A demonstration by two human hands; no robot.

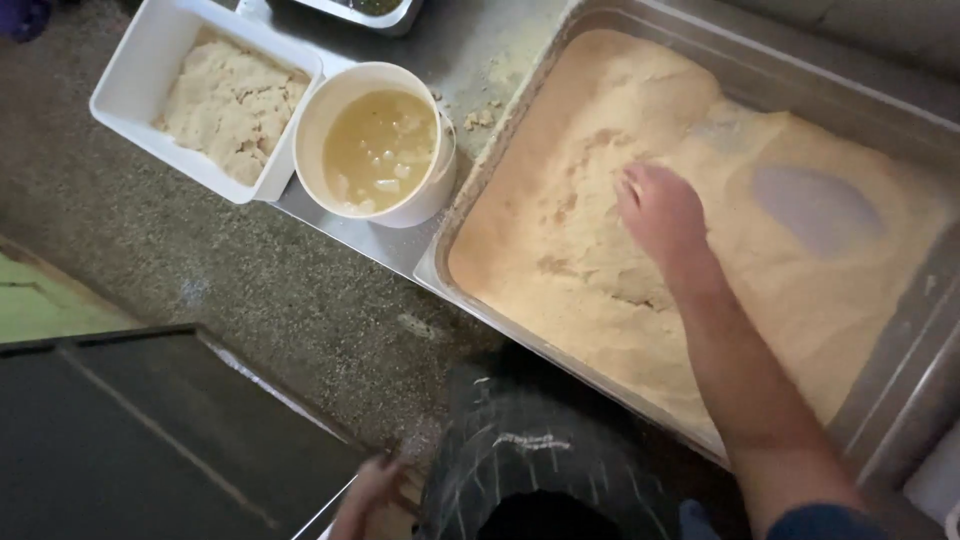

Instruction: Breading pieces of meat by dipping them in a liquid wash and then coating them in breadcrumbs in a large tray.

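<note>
Over the big metal tray (pixel 760 75), the right hand (pixel 660 212) presses flat into the tan crumb mix (pixel 560 240) — fingers spread, gripping nothing. Left of that tray sits a white bowl (pixel 330 100) of yellowish liquid. Below the tray's near edge, the left hand (pixel 372 495) touches a dark tray (pixel 150 440) — grip unclear.

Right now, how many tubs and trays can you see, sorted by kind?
Big metal tray of crumbs, right hand in it: 1
White square tub of crumbs: 1
White round bucket of yellow liquid: 1
Dark flat tray, left hand at its edge: 1
Metal pan, only a corner showing at the top: 1
Total: 5
</note>
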